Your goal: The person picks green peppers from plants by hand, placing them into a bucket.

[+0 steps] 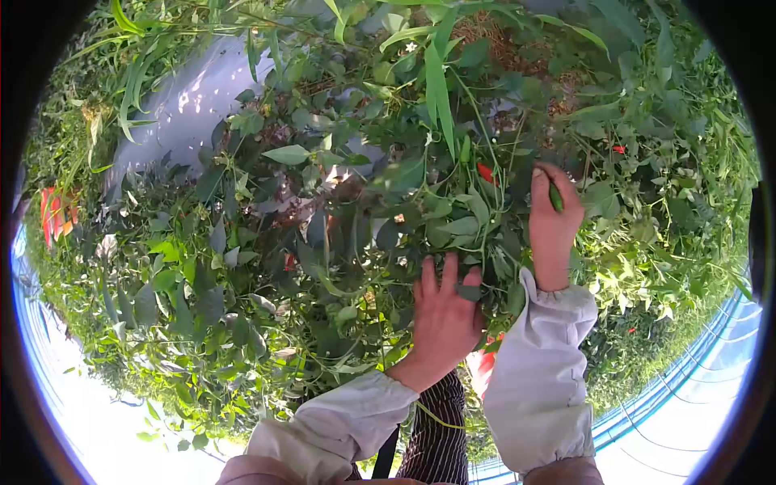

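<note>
Just right of the red pepper (485, 172) that shows among the leaves, the right hand (556, 212) reaches up from its pale sleeve (543, 372), the forearm close to upright in the view and the wrist nearly straight. Its thumb stands on the left side while the fingers curl over from the right, nearly closed, with a green pepper (556, 196) caught between them. That green pepper is slim, smooth and deep green, with a shine along its side; it lies lengthwise in the hollow of the hand, its lower end pointing toward the palm and its upper part hidden by the fingers. It sits to the right of the red pepper and slightly lower. Below the red pepper and to its left, the left hand (444, 314) comes in at a slant from the lower left, back of the hand up, fingers extended and parted among the leaves. It is open, though foliage covers part of the thumb side, so whether a leaf or stem is pinched there cannot be told. Beside the red pepper, up and to the left, hangs another green pod (465, 149); above that, a long blade-like leaf (438, 97) droops. Farther off to the upper left, a grey sheet (194, 105) shows between the plants.
</note>
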The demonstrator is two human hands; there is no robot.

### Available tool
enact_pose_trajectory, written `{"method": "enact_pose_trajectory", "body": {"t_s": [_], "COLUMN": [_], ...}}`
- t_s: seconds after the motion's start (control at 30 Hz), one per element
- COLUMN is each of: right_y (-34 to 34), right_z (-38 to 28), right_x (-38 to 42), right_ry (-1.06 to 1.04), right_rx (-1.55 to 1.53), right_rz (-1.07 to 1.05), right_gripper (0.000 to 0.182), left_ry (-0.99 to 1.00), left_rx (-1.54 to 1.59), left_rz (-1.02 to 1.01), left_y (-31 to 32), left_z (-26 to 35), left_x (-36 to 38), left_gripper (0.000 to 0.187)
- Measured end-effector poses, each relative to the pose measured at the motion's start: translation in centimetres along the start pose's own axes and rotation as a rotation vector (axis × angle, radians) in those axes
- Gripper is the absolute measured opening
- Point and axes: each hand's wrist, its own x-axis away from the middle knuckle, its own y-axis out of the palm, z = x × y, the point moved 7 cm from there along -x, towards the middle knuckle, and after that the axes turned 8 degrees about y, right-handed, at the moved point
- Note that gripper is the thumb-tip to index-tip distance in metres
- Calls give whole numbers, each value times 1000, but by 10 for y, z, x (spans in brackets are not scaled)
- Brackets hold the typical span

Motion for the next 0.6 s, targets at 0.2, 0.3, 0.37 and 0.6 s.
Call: {"method": "enact_pose_trajectory", "body": {"t_s": [0.2,0.3,0.37,0.6], "right_y": [43,124,176,220], "right_z": [-123,-99,-65,-15], "right_x": [23,31,15,18], "right_ry": [-481,-343,-196,-432], "right_rx": [233,539,717,807], "right_rz": [-701,-1021,-1097,-837], "right_gripper": [15,21,24,22], "left_ry": [65,140,121,147], "left_rx": [-19,-9,-14,21], "left_rz": [-108,-149,-164,-89], "left_y": [16,26,31,14], "left_z": [7,7,8,4], "left_x": [0,1,-1,3], "left_gripper": [59,61,60,59]}}
